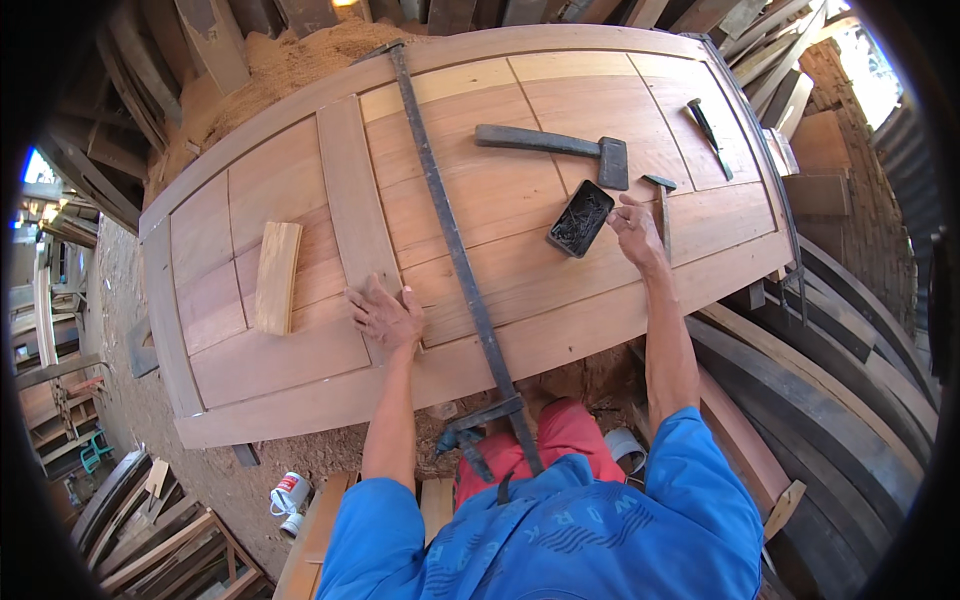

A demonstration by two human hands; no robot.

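A wooden door [560, 340] with a frame and inset panels lies flat before me. My left hand [387, 314] rests on it with fingers spread, where the cross rail [352, 190] meets the near frame edge. At the rim of a small black tray [582, 218] full of dark nails is my right hand [637, 234], fingers curled together; whatever they pinch is too small to make out. Beside that hand lies a small hammer [664, 208], its handle partly behind my fingers. A larger mallet [560, 143] with a dark head lies beyond the tray.
A long metal bar clamp [440, 200] crosses the door between my hands; another clamp [752, 120] spans its right end. A wood block [278, 278] sits at left, a dark narrow tool [708, 138] at far right. Stacked timber [800, 390] and sawdust [290, 85] surround the door.
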